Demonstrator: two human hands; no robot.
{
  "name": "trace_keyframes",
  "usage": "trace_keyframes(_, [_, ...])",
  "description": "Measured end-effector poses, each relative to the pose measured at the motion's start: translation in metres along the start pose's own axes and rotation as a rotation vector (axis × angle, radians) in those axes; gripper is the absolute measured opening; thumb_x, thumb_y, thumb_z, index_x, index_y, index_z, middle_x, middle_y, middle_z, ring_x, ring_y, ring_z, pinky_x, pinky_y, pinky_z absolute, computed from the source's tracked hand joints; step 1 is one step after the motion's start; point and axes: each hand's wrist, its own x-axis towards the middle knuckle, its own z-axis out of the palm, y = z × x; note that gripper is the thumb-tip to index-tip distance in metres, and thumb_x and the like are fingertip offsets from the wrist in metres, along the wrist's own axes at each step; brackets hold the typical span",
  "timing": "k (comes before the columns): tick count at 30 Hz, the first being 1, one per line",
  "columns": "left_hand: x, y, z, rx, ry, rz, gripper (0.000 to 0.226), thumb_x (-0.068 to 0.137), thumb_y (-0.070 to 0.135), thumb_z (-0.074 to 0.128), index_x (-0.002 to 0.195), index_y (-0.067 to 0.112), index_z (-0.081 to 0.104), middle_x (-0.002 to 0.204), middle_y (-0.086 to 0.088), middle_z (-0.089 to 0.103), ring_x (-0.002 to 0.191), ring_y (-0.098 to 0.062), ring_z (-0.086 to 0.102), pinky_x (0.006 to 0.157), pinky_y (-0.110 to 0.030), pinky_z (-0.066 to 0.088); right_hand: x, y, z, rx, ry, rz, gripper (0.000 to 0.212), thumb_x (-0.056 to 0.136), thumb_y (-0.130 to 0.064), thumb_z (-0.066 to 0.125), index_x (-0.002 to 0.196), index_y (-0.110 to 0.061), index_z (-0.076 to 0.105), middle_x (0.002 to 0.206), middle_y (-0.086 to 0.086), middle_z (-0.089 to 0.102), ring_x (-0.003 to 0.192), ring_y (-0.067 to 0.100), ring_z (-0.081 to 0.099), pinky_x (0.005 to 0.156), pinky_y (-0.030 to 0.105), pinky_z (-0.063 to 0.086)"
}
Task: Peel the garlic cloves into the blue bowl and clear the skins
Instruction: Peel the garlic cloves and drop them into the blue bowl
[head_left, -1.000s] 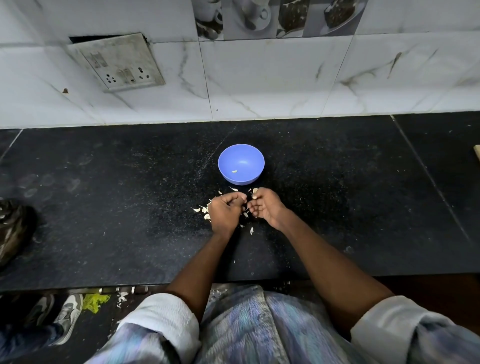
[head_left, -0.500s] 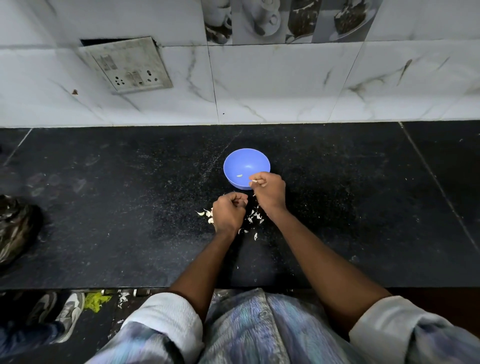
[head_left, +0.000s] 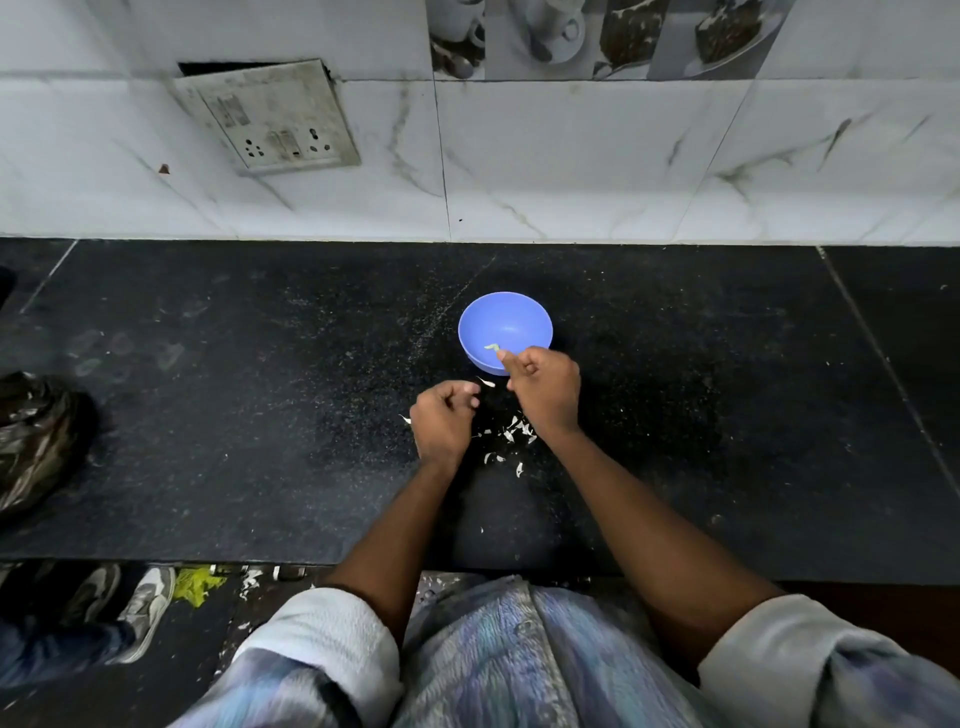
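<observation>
Reaching over the near rim of the blue bowl (head_left: 505, 325), the right hand (head_left: 545, 387) curls its fingers, with a pale garlic clove (head_left: 492, 347) at its fingertips; whether it grips it, I cannot tell. The left hand (head_left: 443, 418), just short of the bowl, is loosely fisted. Skins (head_left: 511, 436) lie on the counter (head_left: 234, 415) near the bowl.

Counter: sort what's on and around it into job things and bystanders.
Job:
- blue bowl
- clove in the bowl
- skins scattered on the counter
- right hand at the bowl's rim
- left hand, curled

Lying about:
- dark bag at the left edge
- wall socket
- shoes on the floor
</observation>
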Motion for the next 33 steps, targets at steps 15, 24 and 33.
trace_keyframes(15, [0.008, -0.037, -0.056, -0.074, 0.076, -0.062, 0.036, 0.099, 0.001, 0.056, 0.105, 0.026, 0.080, 0.092, 0.009, 0.080, 0.080, -0.015, 0.075, 0.081, -0.035, 0.061, -0.054, -0.002, 0.046, -0.382, -0.462, -0.217, 0.014, 0.082, -0.012, 0.079, 0.086, -0.024, 0.074, 0.092, -0.005, 0.066, 0.084, 0.020, 0.068, 0.075, 0.037, 0.057])
trace_keyframes(24, [0.006, -0.050, -0.061, 0.061, -0.050, 0.038, 0.036, 0.096, -0.002, 0.057, 0.104, 0.025, 0.081, 0.091, 0.013, 0.079, 0.085, -0.008, 0.075, 0.086, -0.039, 0.063, -0.056, -0.008, 0.061, -0.550, -0.457, -0.218, 0.020, 0.086, -0.008, 0.068, 0.101, -0.019, 0.075, 0.113, 0.008, 0.063, 0.100, 0.030, 0.065, 0.086, 0.037, 0.054])
trace_keyframes(33, [0.003, -0.037, -0.054, 0.111, -0.094, 0.138, 0.028, 0.090, 0.004, 0.070, 0.104, 0.026, 0.080, 0.094, 0.012, 0.077, 0.080, -0.005, 0.071, 0.082, -0.033, 0.061, -0.046, -0.005, 0.050, 0.110, -0.360, 0.239, 0.009, 0.074, -0.008, 0.074, 0.081, -0.014, 0.073, 0.073, 0.001, 0.073, 0.060, 0.013, 0.064, 0.058, 0.028, 0.051])
